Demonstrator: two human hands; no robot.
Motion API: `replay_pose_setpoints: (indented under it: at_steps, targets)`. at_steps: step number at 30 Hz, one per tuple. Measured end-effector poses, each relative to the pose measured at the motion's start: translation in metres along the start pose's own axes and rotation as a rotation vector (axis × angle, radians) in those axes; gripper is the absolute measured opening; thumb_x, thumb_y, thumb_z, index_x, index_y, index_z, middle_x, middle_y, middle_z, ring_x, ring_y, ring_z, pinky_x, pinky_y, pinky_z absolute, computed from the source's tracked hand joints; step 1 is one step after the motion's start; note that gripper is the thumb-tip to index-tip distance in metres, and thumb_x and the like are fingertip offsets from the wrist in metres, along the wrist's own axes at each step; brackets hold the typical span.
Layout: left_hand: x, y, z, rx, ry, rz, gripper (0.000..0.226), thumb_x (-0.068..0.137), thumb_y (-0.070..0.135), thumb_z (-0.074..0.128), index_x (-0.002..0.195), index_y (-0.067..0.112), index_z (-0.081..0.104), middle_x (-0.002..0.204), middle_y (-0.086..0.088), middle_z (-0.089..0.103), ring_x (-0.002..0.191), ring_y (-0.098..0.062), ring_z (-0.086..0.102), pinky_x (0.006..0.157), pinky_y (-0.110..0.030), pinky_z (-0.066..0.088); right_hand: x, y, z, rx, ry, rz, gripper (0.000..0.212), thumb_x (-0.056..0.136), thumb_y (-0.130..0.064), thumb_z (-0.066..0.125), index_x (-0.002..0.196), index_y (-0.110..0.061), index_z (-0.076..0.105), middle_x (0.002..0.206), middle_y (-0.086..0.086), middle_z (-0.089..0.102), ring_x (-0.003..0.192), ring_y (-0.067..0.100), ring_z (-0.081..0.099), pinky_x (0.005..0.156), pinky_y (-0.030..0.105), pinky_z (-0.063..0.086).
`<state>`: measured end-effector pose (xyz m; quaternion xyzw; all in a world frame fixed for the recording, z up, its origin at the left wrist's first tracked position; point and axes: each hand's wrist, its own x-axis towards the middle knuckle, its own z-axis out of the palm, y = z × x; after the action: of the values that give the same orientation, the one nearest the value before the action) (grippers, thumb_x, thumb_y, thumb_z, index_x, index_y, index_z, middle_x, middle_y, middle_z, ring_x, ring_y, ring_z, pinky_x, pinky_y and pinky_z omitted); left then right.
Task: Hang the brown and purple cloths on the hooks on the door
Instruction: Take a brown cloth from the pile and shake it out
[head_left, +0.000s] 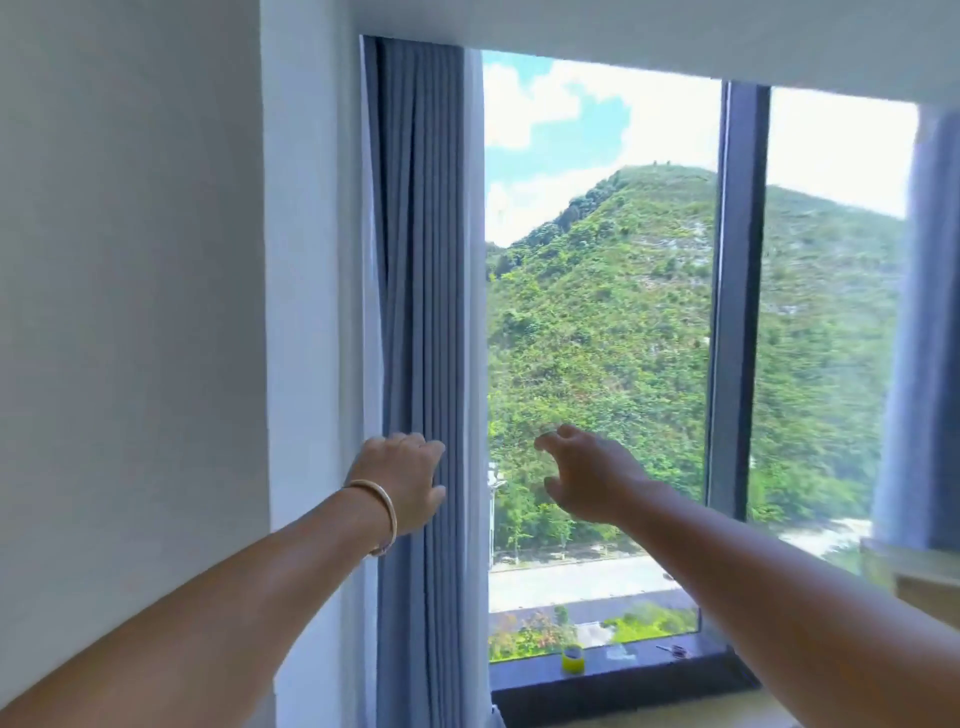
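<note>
No brown or purple cloth, door or hook appears in the head view. Both my bare arms reach out toward a window. My left hand (402, 480), with a bangle on its wrist, presses on the gathered blue-grey curtain (421, 260). Its fingers and thumb curl around the curtain's folds. To its right, my right hand (587, 478) hovers in front of the glass with fingers apart and bent, holding nothing.
A sheer white curtain (475, 312) hangs beside the blue-grey one. A dark mullion (737, 291) splits the window. On the dark sill (639, 680) sit a yellow-green tape roll (573, 660) and small scissors (672, 649). A white wall (130, 312) fills the left; another curtain (930, 338) hangs far right.
</note>
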<state>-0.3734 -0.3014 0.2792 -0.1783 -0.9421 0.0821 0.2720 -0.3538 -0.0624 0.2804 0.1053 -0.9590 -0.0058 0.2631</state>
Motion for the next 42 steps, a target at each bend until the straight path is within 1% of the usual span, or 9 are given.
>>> replay_pose_setpoints:
  at_steps: [2, 7, 14, 21, 24, 27, 30, 35, 42]
  targets:
    - [0.018, 0.051, -0.002, -0.044, 0.002, 0.062, 0.047, 0.092, 0.051, 0.045, 0.129, 0.022, 0.046, 0.122, 0.001, 0.057, 0.113, -0.020, 0.052, 0.098, -0.039, 0.041, -0.025, 0.045, -0.011, -0.051, -0.033, 0.079, 0.049, 0.088, -0.038, 0.056, 0.134, -0.023, 0.046, 0.131, 0.004, 0.053, 0.113, 0.027, 0.058, 0.085, 0.038, 0.050]
    - [0.055, 0.176, -0.011, -0.135, -0.059, 0.167, 0.063, 0.091, 0.061, 0.039, 0.143, 0.027, 0.033, 0.138, -0.003, 0.050, 0.125, -0.025, 0.048, 0.103, -0.045, 0.039, -0.093, 0.153, -0.035, -0.103, -0.132, 0.299, 0.066, 0.088, -0.046, 0.058, 0.145, -0.025, 0.033, 0.147, 0.004, 0.041, 0.127, 0.025, 0.048, 0.096, 0.041, 0.048]
    - [0.080, 0.354, -0.021, -0.206, -0.123, 0.351, 0.066, 0.090, 0.063, 0.040, 0.146, 0.030, 0.028, 0.142, -0.004, 0.045, 0.124, -0.028, 0.050, 0.099, -0.049, 0.041, -0.204, 0.279, -0.058, -0.140, -0.238, 0.547, 0.069, 0.091, -0.050, 0.054, 0.149, -0.024, 0.027, 0.154, 0.002, 0.032, 0.135, 0.025, 0.039, 0.106, 0.045, 0.040]
    - [0.077, 0.523, -0.033, -0.270, -0.148, 0.553, 0.063, 0.089, 0.063, 0.042, 0.144, 0.034, 0.030, 0.141, 0.000, 0.046, 0.125, -0.026, 0.049, 0.097, -0.047, 0.042, -0.358, 0.380, -0.095, -0.179, -0.304, 0.849, 0.066, 0.088, -0.049, 0.054, 0.147, -0.027, 0.034, 0.146, 0.001, 0.041, 0.123, 0.023, 0.048, 0.099, 0.041, 0.043]
    - [0.073, 0.591, -0.044, -0.271, -0.152, 0.646, 0.064, 0.089, 0.064, 0.040, 0.145, 0.033, 0.030, 0.143, 0.000, 0.045, 0.127, -0.025, 0.047, 0.095, -0.045, 0.042, -0.423, 0.413, -0.120, -0.216, -0.346, 0.992, 0.064, 0.089, -0.048, 0.052, 0.145, -0.025, 0.034, 0.142, 0.004, 0.042, 0.122, 0.024, 0.046, 0.097, 0.041, 0.043]
    - [0.061, 0.654, -0.058, -0.306, -0.147, 0.750, 0.062, 0.089, 0.063, 0.040, 0.143, 0.032, 0.034, 0.140, 0.001, 0.047, 0.125, -0.025, 0.048, 0.097, -0.047, 0.041, -0.482, 0.437, -0.147, -0.238, -0.344, 1.125, 0.064, 0.090, -0.049, 0.053, 0.146, -0.025, 0.033, 0.149, 0.004, 0.036, 0.126, 0.026, 0.045, 0.093, 0.038, 0.041]
    - [0.045, 0.709, -0.075, -0.354, -0.134, 0.850, 0.058, 0.090, 0.059, 0.042, 0.140, 0.030, 0.036, 0.142, 0.001, 0.044, 0.126, -0.024, 0.046, 0.096, -0.045, 0.038, -0.532, 0.450, -0.173, -0.261, -0.364, 1.252, 0.071, 0.090, -0.052, 0.051, 0.151, -0.026, 0.024, 0.158, 0.003, 0.023, 0.137, 0.027, 0.035, 0.103, 0.041, 0.035]
    - [0.025, 0.784, -0.100, -0.388, -0.086, 0.990, 0.059, 0.090, 0.058, 0.041, 0.140, 0.028, 0.036, 0.140, -0.002, 0.047, 0.125, -0.026, 0.047, 0.101, -0.047, 0.039, -0.592, 0.462, -0.194, -0.298, -0.389, 1.382, 0.065, 0.087, -0.047, 0.050, 0.146, -0.027, 0.031, 0.146, 0.003, 0.037, 0.125, 0.025, 0.044, 0.098, 0.040, 0.040]
    - [0.017, 0.885, -0.121, -0.436, -0.051, 1.154, 0.056, 0.091, 0.056, 0.042, 0.137, 0.024, 0.038, 0.133, -0.004, 0.051, 0.116, -0.027, 0.053, 0.095, -0.046, 0.042, -0.638, 0.506, -0.206, -0.314, -0.396, 1.509, 0.069, 0.088, -0.052, 0.051, 0.148, -0.029, 0.027, 0.148, 0.001, 0.032, 0.124, 0.022, 0.044, 0.096, 0.038, 0.041]
